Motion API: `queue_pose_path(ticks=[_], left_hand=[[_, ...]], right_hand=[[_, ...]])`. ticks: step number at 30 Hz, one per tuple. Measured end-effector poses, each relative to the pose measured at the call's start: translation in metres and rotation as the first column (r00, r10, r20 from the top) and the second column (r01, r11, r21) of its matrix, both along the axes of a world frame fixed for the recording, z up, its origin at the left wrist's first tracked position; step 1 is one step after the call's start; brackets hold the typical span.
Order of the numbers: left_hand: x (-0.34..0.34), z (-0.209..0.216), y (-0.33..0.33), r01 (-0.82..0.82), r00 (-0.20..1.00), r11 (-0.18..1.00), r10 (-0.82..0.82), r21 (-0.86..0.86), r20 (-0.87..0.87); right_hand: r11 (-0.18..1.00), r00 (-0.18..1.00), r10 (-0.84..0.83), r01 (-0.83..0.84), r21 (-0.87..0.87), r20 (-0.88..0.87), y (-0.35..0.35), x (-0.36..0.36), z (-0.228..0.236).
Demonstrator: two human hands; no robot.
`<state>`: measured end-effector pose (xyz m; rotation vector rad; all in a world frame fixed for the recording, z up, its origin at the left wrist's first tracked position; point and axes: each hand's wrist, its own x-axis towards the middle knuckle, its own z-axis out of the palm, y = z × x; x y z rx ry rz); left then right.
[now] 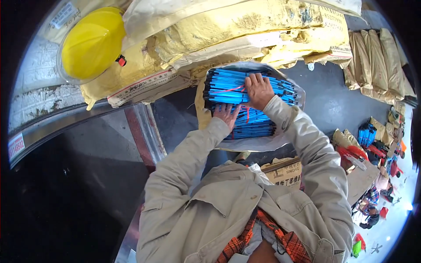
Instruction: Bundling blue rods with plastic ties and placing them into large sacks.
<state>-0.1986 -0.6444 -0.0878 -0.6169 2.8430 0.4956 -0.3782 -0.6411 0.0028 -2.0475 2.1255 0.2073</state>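
Observation:
Bundles of thin blue rods with black ends fill an open pale sack (199,105) in front of me. Red ties cross the upper bundle (221,82) and the lower bundle (256,129). My right hand (259,91) lies over the upper bundle, its fingers bent down onto the rods. Beside it, my left hand (226,115) rests with fingers stretched and apart where the two bundles meet. The rods under both palms are hidden.
Yellow paper sacks (237,33) are piled beyond the open sack, with a yellow hard hat (93,44) on them at left. Brown sacks (372,61) stand at right, near another blue bundle (367,134). A printed carton (284,172) sits close to my body. People appear far right.

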Motion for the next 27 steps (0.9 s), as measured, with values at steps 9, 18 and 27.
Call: queue_pose_path(ticks=[9, 18, 27], left_hand=[[0.031, 0.081, -0.088, 0.001, 0.955, 0.958, 0.084, 0.288, -0.283], [-0.116, -0.001, -0.163, -0.038, 0.956, 0.989, -0.006, -0.145, -0.294], [-0.133, 0.028, -0.157, 0.224, 0.969, 0.96, -0.2, -0.168, 0.148]], right_hand=[[0.976, 0.997, 0.061, -0.051, -0.213, 0.041, 0.02, -0.014, -0.026], [0.964, 0.991, 0.097, -0.07, -0.256, 0.093, 0.006, -0.01, -0.034], [0.998, 0.981, -0.042, 0.035, 0.043, 0.192, -0.005, -0.042, -0.067]])
